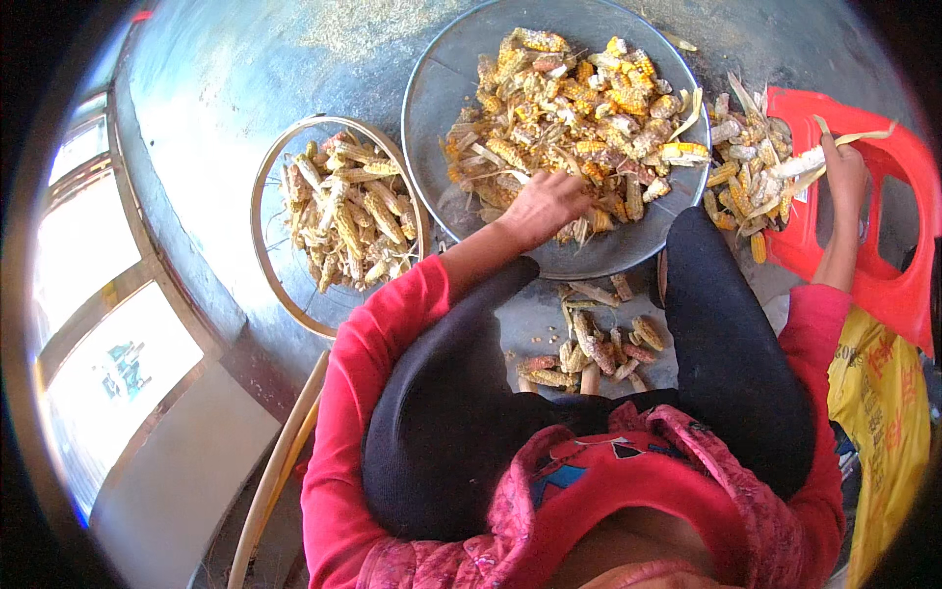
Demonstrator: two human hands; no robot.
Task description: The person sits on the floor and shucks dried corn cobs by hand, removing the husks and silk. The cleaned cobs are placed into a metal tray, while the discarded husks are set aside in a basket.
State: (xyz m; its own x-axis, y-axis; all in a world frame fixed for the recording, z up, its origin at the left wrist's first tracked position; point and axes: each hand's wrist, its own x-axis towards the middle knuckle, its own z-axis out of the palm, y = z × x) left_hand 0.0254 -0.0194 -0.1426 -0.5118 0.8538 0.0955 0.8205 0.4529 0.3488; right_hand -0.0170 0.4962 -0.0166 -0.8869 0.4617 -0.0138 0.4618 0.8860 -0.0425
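Observation:
In front of me a wide round metal pan (pixel 456 81) carries a heap of maize cobs (pixel 581 99), some yellow with kernels, others pale or dark. My left hand (pixel 548 202) rests on the near side of this heap. Its fingertips are hidden among the cobs, so any grip there is unclear. Out to the right, my right hand (pixel 846 173) grips a pale maize cob (pixel 801 162) with dry husk strips trailing from it. That cob is above a smaller pile of cobs and husks (pixel 747 184) on the floor, beside a red plastic stool (pixel 901 276).
Left of the pan stands a round rimmed basket (pixel 257 206) filled with cobs (pixel 353 213). Several stripped cobs (pixel 589 346) lie on the floor between my legs. A yellow printed sack (pixel 879 420) is at the right, and a curved wooden piece (pixel 283 464) at the lower left.

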